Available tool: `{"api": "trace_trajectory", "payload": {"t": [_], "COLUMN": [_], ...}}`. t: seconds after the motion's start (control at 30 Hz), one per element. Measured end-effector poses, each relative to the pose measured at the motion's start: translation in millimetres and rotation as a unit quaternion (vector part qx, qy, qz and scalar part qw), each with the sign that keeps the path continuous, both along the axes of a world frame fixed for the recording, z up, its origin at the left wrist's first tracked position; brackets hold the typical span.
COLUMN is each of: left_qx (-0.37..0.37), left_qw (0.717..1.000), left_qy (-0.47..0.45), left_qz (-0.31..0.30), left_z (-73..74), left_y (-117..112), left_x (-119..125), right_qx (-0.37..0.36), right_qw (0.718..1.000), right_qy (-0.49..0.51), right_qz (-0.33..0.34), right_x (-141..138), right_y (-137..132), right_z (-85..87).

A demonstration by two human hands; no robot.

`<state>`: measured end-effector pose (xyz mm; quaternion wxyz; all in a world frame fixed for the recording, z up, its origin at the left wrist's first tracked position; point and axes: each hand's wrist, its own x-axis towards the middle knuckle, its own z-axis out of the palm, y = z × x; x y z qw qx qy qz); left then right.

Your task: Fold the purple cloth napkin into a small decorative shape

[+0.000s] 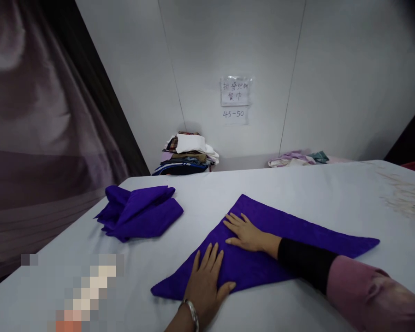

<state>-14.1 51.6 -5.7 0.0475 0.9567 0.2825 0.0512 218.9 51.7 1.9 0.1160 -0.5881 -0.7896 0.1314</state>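
A purple cloth napkin (273, 221) lies on the white-covered table, folded into a large triangle with one corner pointing to the back. My left hand (207, 281), with a silver bangle at the wrist, rests flat on its left part, fingers spread. Further up the cloth, near the back corner, my right hand (244, 233) presses flat with its fingers apart. A black cuff and pink sleeve cover the right forearm, which crosses over the napkin's front edge. To the left sits a second purple cloth (145, 214), gathered into a loose, pleated bundle that neither hand touches.
The white table (207, 198) reaches back towards the wall. Behind it stand a stack of folded clothes (188, 154) and a low heap of fabric (293, 159). A paper sign (235, 92) hangs on the wall. A curtain (38, 138) drapes at the left. The lower left is pixelated.
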Motion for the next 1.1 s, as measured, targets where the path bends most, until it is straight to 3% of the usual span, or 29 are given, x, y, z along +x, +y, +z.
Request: {"api": "trace_trajectory", "payload": {"t": [0.13, 0.27, 0.37, 0.43, 0.6, 0.67, 0.73, 0.83, 0.97, 1.03, 1.1], "left_qx": [-0.009, -0.015, -0.029, -0.031, -0.014, -0.012, -0.011, 0.000, 0.010, 0.011, 0.012], "left_qw": [1.000, 1.000, 0.999, 0.999, 1.000, 1.000, 0.999, 0.999, 0.999, 1.000, 0.999], "left_qy": [0.016, 0.019, 0.016, 0.015, 0.008, 0.016, 0.026, 0.030, 0.025, 0.022, 0.025], "left_qz": [0.008, 0.012, 0.010, 0.009, 0.009, 0.013, 0.018, 0.020, 0.018, 0.018, 0.020], "left_z": [-1.5, -1.5, -3.3, -5.1, -6.7, -5.3, -3.6, -2.7, -3.8, -3.7, -2.7], "left_y": [0, 2, 3, 4, 5, 4, 4, 4, 6, 6, 6], "left_x": [0, 0, 0, -1, 0, 1, 2, 4, 3, 4, 4], "right_qx": [-0.031, -0.037, -0.035, -0.032, -0.027, -0.033, -0.033, -0.027, -0.034, -0.041, -0.032], "right_qw": [0.999, 0.988, 0.980, 0.985, 0.998, 0.998, 0.999, 0.989, 0.949, 0.923, 0.920], "right_qy": [-0.021, -0.039, -0.045, -0.040, 0.042, 0.043, 0.021, -0.018, -0.068, -0.083, -0.085], "right_qz": [-0.036, -0.144, -0.191, -0.163, 0.035, 0.038, -0.018, -0.141, -0.306, -0.372, -0.380], "right_x": [24, 68, 77, 61, 3, 2, 22, 78, 153, 166, 153], "right_y": [13, 27, 16, -6, -76, -92, -98, -105, -127, -137, -143], "right_z": [4.5, 14.9, 23.8, 26.2, 15.1, 8.3, 2.5, -3.3, -2.2, 2.9, 9.1]}}
